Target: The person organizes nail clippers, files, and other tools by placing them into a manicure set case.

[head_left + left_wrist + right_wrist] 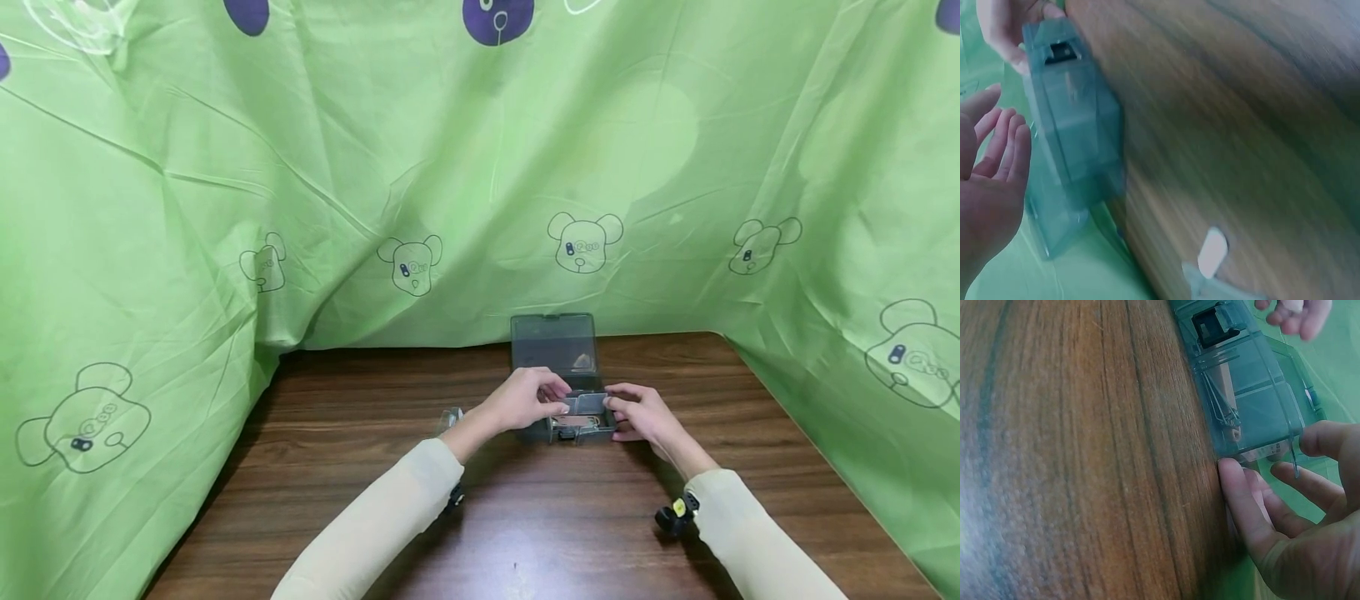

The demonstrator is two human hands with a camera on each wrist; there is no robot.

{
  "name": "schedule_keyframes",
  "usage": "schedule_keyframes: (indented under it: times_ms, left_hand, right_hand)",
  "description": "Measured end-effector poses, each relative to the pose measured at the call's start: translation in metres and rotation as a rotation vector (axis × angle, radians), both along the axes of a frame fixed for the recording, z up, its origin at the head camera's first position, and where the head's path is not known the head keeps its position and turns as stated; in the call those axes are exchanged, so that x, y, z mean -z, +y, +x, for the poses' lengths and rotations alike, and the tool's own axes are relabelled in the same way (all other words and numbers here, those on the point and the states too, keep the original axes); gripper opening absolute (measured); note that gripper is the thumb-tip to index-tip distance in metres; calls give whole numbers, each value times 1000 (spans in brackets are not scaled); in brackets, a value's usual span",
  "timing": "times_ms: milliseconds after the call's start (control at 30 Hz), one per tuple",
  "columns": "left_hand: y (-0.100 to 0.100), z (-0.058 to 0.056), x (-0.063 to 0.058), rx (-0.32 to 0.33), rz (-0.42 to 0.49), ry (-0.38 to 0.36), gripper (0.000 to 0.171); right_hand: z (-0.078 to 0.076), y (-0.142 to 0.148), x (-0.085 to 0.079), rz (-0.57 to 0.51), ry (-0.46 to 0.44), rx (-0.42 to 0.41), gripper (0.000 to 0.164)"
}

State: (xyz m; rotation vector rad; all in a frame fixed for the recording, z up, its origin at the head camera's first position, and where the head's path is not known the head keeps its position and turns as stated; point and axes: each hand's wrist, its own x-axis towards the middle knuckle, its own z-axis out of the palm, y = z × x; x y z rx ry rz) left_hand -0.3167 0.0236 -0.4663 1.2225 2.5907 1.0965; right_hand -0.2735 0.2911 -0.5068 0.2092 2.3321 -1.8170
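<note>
A clear grey plastic compartment box sits at the table's back edge, its lid swung up against the cloth. My right hand grips the right end of the box; in the right wrist view, the thumb is at the upper rim and a finger reaches the lower corner. My left hand hovers at the box's left side. In the left wrist view its fingers are loosely bent, apart from the box, with nothing in them. A pinkish strip and thin wire pieces lie in the front compartment.
Left of the box, a small white oval piece and a clear plastic piece lie on the dark wood table. Green cloth hangs behind the table and along both sides.
</note>
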Motion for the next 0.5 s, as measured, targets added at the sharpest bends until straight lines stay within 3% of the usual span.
schedule_keyframes:
  times_ms: [200,500]
  left_hand:
    - [-25,-4,-5,-30,-4,-15,23]
    - [-63,-14,2,-79,-13,-27,28]
  right_hand:
    - [1,1,-1,-6,7,7,50]
    - [1,-1,1,-11,4,-2,52]
